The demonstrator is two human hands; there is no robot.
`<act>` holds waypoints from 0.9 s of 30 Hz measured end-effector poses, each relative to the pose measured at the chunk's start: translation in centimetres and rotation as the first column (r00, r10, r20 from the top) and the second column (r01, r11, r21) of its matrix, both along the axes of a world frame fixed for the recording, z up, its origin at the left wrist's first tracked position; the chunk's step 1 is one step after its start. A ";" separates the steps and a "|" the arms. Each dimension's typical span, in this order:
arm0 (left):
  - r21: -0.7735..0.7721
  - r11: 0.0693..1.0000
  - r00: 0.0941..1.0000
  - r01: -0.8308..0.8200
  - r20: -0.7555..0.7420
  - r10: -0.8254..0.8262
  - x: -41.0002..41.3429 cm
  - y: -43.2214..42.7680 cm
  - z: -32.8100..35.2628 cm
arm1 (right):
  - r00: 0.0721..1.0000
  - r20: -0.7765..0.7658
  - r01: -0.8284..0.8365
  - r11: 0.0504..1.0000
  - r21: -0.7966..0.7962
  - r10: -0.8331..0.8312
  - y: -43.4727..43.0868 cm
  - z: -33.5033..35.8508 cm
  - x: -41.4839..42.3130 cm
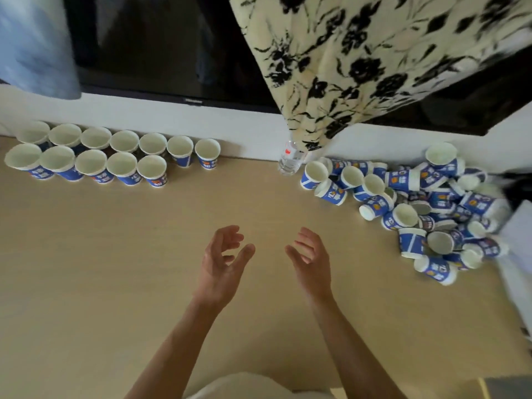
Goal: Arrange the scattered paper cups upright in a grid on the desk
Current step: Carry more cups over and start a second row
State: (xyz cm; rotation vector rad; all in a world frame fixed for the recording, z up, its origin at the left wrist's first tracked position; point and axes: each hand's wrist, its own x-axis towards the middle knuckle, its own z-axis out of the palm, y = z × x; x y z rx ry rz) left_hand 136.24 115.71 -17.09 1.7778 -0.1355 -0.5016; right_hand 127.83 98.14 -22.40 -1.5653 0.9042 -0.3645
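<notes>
Head view, looking down on a pale wooden worktop point(144, 254). At ten o'clock, the upright cups point(121, 164), blue and white paper, stand by the back wall in two neat rows, seven behind and five in front, rims close together. The front row is two short at its right end. At three o'clock lies the heap of cups point(417, 208), several dozen by the look of it, most on their sides or upside down and piled on one another.

Both bare forearms reach in from six o'clock. The left hand point(221, 260) and right hand point(311, 260) hover over the middle of the worktop, palms facing each other. Each grip is apart, fingers loosely curved, holding nothing.

A clear water bottle point(289, 159) stands at one o'clock, between the rows and the heap. A patterned cloth point(374, 53) hangs over a dark screen point(161, 47) at twelve o'clock.

The job looks to be in its early part: twelve cups are placed and most are yet to be set up.
</notes>
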 end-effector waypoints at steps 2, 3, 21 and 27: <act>0.021 1.000 1.000 0.011 0.013 -0.011 -2.2 -1.9 0.0 | 1.000 -0.022 -0.009 0.999 -0.033 0.008 -2.5 -0.6 -1.2; 0.034 0.999 1.000 0.015 0.019 -0.016 -3.2 -2.7 0.1 | 0.999 -0.039 -0.018 0.998 -0.055 0.016 -3.8 -0.8 -1.6; 0.226 0.974 0.995 -0.006 0.095 -0.016 -11.0 -7.9 0.3 | 0.745 -0.649 -0.634 0.466 -0.618 0.153 -19.8 -5.2 7.4; 0.267 0.964 0.996 0.005 0.090 -0.030 -11.2 -7.8 0.1 | 0.726 -0.687 -0.643 0.353 -0.680 -0.003 -20.3 -6.5 7.8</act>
